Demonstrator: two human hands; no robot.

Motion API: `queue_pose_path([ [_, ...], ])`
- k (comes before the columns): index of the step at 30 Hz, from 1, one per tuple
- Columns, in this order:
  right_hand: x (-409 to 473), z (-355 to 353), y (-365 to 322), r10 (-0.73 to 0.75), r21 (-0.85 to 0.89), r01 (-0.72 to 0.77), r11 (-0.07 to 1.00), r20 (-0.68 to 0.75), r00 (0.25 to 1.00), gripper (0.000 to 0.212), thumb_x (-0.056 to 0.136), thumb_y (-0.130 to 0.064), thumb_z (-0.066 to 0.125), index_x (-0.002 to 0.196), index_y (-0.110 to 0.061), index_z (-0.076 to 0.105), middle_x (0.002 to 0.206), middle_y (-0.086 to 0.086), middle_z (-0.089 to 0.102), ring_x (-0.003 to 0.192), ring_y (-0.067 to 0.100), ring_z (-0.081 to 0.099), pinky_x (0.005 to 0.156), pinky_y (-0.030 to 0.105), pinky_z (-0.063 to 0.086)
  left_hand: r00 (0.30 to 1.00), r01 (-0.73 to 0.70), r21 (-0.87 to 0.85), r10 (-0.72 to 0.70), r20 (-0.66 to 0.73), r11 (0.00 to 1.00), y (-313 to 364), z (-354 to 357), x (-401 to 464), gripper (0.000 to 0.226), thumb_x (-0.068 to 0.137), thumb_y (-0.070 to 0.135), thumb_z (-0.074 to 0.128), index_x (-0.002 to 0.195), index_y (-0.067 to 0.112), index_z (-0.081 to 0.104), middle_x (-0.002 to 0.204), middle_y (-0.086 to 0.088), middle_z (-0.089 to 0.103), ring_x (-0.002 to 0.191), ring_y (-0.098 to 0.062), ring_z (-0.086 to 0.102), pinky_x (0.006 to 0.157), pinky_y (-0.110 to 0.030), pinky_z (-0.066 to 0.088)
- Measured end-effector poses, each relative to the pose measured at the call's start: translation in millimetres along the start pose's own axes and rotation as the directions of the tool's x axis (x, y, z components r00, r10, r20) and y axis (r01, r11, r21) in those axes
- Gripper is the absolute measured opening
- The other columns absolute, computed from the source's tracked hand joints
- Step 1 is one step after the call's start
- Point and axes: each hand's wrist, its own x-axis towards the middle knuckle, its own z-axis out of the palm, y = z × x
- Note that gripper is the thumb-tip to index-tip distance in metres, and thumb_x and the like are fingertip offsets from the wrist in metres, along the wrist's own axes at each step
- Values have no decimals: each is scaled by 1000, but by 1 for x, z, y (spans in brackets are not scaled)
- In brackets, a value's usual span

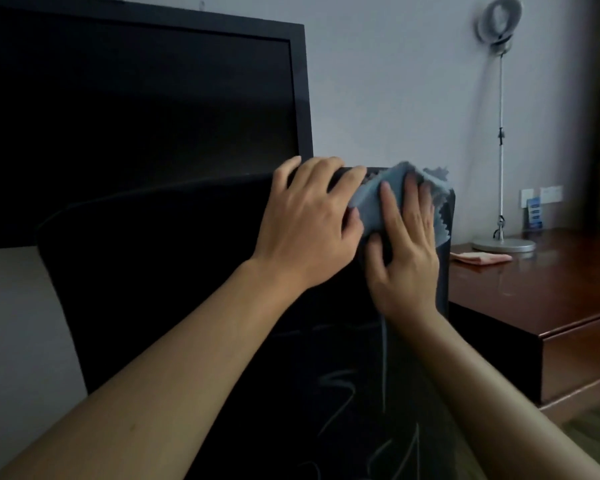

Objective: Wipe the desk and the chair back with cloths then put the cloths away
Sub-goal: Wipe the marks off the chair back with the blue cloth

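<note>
Left hand (309, 223): palm down on the top edge of the black chair back (194, 289), fingers spread and curled over the rim, thumb side against the cloth. It presses on the chair; whether it also pins a corner of the cloth, I cannot tell.

Right hand (406, 251): flat and open, fingers extended upward and together, palm pressed on the thin blue-grey cloth with a zigzag-cut edge (378, 199). No pinch visible; the cloth is held only by pressure against the chair. The hand is slightly motion-blurred.

Cloth position: draped over the upper right corner of the chair back, part folded over the top edge, part hanging on the near face beside the right hand. The two hands sit just beside each other, with the cloth between and under them.

Chair back: dark, curved top; pale streak marks on its lower near face.

Surroundings: dark reddish-brown wooden desk (534, 292) to the right of the chair. On it lies a folded pink cloth (482, 258), just beside the round metal base of a slim silver standing lamp with a ring-shaped head (501, 133). Large black-framed dark panel (136, 116) behind the chair, against a pale wall (395, 81).
</note>
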Motion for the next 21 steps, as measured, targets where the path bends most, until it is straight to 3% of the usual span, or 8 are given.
queue_pose_path([
  [3,-66,8,5,195,-39,-194,980,20,981,57,97,-28,38,152,-16,27,160,8,17,150,25,7,117,54,20,1000,-11,-5,11,14,1000,-2,0,-5,51,87,32,53,135,15,57,133,-10,57,127,-27,51,115,-44,26],
  [5,-101,7,6,233,-86,-228,970,55,971,58,98,-33,34,153,-19,24,160,4,15,149,21,5,116,55,20,999,-27,6,27,43,1000,-5,-3,-8,54,87,30,53,138,15,54,137,-10,55,130,-28,48,117,-44,24],
  [8,-66,2,12,277,-55,-274,960,57,959,58,96,-39,29,152,-30,17,161,1,13,146,12,5,118,52,18,997,-48,2,48,62,999,-8,-6,-8,57,83,29,54,139,16,54,137,-9,54,129,-27,48,116,-42,23],
  [11,-7,-8,16,328,-8,-329,944,-18,944,60,93,-40,26,152,-31,14,162,3,10,147,12,4,120,42,13,997,-12,-32,14,71,999,-4,-10,-6,57,83,29,54,138,16,55,136,-10,55,129,-28,49,116,-42,23],
  [14,-3,-11,31,302,-18,-302,953,-26,953,61,95,-36,29,154,-21,20,162,5,12,150,23,7,119,37,12,995,-32,-46,36,89,998,-4,-13,-13,55,85,28,53,139,16,55,145,-12,50,138,-29,42,120,-45,20],
  [18,-106,-2,30,210,-131,-198,971,86,974,56,99,-28,35,151,-10,28,160,11,16,150,27,8,118,51,17,999,-31,-27,32,38,999,-20,-21,-48,51,84,21,54,134,14,60,151,-13,45,144,-28,35,120,-51,20],
  [21,-148,-1,18,245,-162,-225,961,121,962,56,99,-29,33,151,-9,30,159,8,16,149,22,12,115,56,21,998,57,15,-57,-11,998,-40,-33,-86,54,84,20,55,138,14,56,154,-15,40,146,-30,32,117,-54,22],
])
